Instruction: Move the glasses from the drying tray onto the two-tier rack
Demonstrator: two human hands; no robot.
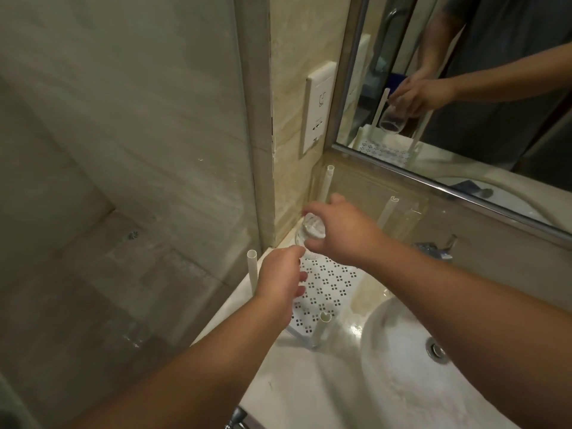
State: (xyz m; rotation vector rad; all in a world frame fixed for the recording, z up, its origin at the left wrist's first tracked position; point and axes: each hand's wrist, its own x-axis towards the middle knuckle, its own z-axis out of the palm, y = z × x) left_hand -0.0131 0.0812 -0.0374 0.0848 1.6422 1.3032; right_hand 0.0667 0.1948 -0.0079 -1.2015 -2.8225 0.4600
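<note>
A white perforated shelf with upright white posts stands on the counter in the corner beside the basin. My right hand grips a clear glass upside down over the shelf's far left corner, close to the wall. My left hand hovers just below and in front of that glass, fingers loosely curled with the fingertips near its rim, holding nothing. Whether the glass touches the shelf is hidden by my hands. The mirror shows the same glass held over the shelf.
A white basin with a metal drain lies to the right of the shelf. A chrome tap sits behind it. A wall socket plate, a mirror and a glass shower panel surround the corner.
</note>
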